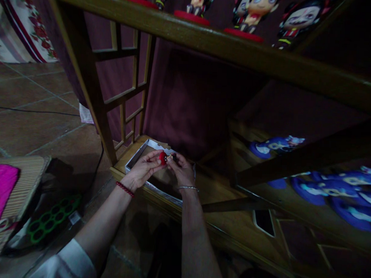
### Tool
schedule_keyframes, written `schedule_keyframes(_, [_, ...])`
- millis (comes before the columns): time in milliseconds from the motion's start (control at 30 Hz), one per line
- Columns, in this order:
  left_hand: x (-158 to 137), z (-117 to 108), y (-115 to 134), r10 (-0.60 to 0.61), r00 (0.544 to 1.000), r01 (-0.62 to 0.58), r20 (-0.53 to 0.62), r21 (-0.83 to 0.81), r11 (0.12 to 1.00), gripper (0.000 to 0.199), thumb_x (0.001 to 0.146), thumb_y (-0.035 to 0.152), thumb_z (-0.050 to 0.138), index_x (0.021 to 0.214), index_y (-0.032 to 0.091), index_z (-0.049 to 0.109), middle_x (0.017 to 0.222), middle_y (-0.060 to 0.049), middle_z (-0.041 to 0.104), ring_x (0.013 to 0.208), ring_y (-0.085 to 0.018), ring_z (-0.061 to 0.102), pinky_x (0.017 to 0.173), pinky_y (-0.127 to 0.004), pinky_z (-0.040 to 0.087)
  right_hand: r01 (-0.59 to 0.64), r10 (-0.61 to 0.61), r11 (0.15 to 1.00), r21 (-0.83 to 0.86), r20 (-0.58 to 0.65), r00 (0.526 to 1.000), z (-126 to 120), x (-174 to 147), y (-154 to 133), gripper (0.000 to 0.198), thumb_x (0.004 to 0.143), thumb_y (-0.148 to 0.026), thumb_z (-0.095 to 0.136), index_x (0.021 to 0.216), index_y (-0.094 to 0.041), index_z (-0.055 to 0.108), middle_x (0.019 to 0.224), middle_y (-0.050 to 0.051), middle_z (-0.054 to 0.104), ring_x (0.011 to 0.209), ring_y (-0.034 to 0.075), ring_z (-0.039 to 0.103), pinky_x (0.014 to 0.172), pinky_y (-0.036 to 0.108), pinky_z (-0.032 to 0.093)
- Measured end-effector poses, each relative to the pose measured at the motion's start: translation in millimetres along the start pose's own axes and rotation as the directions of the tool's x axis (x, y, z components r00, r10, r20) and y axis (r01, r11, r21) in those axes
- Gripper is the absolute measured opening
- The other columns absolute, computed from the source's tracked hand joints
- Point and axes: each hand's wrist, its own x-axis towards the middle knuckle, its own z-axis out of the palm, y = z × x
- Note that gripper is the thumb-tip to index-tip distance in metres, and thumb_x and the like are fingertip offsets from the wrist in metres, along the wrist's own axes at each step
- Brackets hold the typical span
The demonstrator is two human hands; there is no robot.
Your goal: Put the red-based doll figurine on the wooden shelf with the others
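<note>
Figurine (pixel 164 157), small, red-based, being held between both hands just above open cardboard box (pixel 142 150) on low wooden shelf (pixel 231 221). Left hand (pixel 144 168) closing fingertips on red base; right hand (pixel 181 170) pinching darker upper part. Looking light, rigid, probably brittle at thin parts, so base seeming safest grip. Long axis lying roughly left-right, base pointing left, head right; finer detail too dark to tell. More figurines (pixel 253 13) standing on far upper shelf.

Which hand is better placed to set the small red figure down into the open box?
Probably left: the left hand has its fingers on the red figure, directly above the box. The right hand pinches only the dark end.
</note>
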Motion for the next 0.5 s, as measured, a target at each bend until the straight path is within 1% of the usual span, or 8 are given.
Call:
schedule_keyframes(167, [-0.1,0.0,-0.6,0.005,1.0,-0.005,0.006,-0.006,1.0,0.033,0.071,0.0,0.063,0.102,0.012,0.063,0.098,-0.008,0.067,0.091,-0.017,0.064,0.095,-0.039,0.045,0.031,-0.031,0.999,-0.014,-0.004,0.999,1.7,-1.4,-3.2,0.035,0.056,-0.039,0.073,0.084,-0.02,0.063,0.077,0.0,0.068,0.072,0.016,0.062,0.065,0.028,0.05])
schedule_keyframes(300, [0.3,-0.6,-0.8,0.009,1.0,-0.008,0.015,-0.007,1.0,0.033,0.071,0.0,0.063,0.101,0.013,0.063,0.098,-0.008,0.067,0.092,-0.017,0.063,0.094,-0.038,0.046,0.04,-0.04,0.998,-0.041,-0.013,0.999,2.3,-2.5,-5.7,0.035,0.056,-0.039,0.072,0.084,-0.02,0.062,0.081,0.001,0.068,0.076,0.017,0.062,0.068,0.029,0.05])
schedule_keyframes(500, [-0.2,0.5,-0.2,0.008,1.0,-0.008,-0.001,0.014,1.0,0.031,0.071,0.001,0.063,0.099,0.013,0.063,0.096,-0.007,0.068,0.091,-0.017,0.064,0.094,-0.037,0.046,0.052,-0.052,0.997,-0.064,0.002,0.999,2.3,-2.0,-3.2,0.034,0.058,-0.038,0.071,0.086,-0.021,0.062,0.084,0.001,0.067,0.08,0.017,0.062,0.07,0.029,0.05])
